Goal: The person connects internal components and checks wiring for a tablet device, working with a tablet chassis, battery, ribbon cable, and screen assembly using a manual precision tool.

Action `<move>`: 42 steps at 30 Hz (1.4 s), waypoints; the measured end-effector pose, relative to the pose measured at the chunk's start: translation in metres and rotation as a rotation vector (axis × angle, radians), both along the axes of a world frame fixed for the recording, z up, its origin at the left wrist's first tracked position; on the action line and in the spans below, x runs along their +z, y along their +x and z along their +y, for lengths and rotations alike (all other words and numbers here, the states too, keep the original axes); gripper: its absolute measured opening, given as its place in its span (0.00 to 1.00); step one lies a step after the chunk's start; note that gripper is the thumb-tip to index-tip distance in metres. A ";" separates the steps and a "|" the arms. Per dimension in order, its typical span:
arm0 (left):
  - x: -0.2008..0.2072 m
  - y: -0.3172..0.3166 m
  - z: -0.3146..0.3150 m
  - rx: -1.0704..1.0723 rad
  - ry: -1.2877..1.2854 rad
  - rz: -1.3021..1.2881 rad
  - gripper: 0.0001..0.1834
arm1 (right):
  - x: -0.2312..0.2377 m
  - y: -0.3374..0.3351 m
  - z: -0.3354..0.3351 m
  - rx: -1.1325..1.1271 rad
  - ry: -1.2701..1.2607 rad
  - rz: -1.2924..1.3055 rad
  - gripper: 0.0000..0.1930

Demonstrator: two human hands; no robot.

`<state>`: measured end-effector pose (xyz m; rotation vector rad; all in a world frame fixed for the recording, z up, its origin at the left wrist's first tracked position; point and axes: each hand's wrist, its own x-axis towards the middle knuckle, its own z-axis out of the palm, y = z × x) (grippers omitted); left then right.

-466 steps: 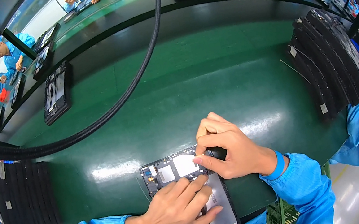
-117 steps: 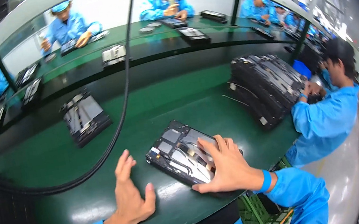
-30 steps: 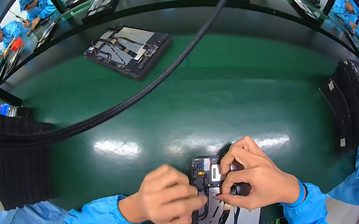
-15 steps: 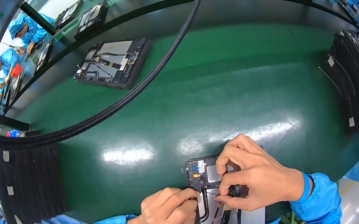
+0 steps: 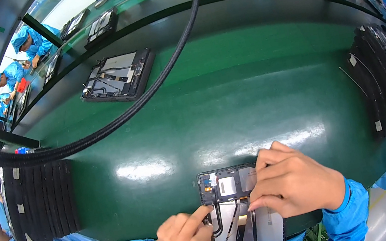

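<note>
Opened tablet [image 5: 270,235], one, insides up, lying across the near edge of the desk [image 5: 178,123]; left hand [image 5: 187,235], fingers curled, forefinger at the tablet's left edge, grip cannot be told; right hand [image 5: 294,182], thumb and fingertips drawn together over the tablet, anything pinched hidden; advised handling: brace the frame, press lightly, keep the black strip [image 5: 255,236] unkinked

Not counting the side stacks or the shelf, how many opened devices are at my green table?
2: a near device under your left hand and right hand, and a far device toward the back left of the table. Others may be hidden.
</note>
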<state>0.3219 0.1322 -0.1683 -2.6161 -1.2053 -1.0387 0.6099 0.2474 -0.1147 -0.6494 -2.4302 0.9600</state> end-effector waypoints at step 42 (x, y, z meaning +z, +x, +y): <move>0.026 0.070 0.036 -0.344 -0.179 0.185 0.20 | -0.010 0.063 0.036 0.182 -0.716 -0.241 0.10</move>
